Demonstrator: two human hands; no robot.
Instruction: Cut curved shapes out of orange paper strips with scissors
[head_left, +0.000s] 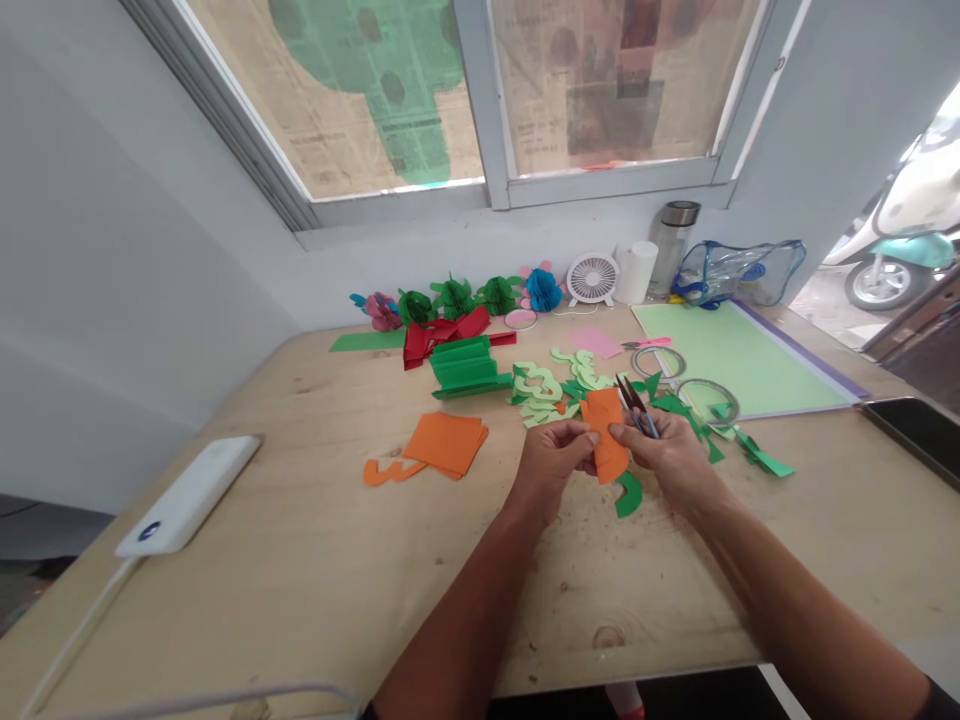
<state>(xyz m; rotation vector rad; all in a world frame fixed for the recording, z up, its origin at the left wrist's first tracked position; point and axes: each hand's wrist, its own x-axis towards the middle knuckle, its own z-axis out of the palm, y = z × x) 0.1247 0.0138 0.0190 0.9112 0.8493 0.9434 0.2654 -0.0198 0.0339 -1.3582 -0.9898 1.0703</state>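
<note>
A piece of orange paper (pixel 606 440) with a notched top edge is held up over the table. My left hand (pixel 551 460) pinches its left side between thumb and fingers. At its right edge, the thumb of my right hand (pixel 671 455) presses on the paper, while dark-bladed scissors (pixel 637 405) with a blue handle rest in that same hand, blades pointing up and away. Just below the paper lies a curved green scrap (pixel 628 494). To the left are a stack of orange paper squares (pixel 444 443) and a wavy orange cutout (pixel 391 472).
Behind my hands lie light green wavy cutouts (pixel 536 385) and pleated green paper (pixel 465 367). Paper flowers (pixel 455 297), a small fan (pixel 592 278) and a bottle (pixel 673 250) line the wall. Tape rolls (pixel 709 402) and a green board (pixel 757 360) are right; a white power bank (pixel 191 495) is left.
</note>
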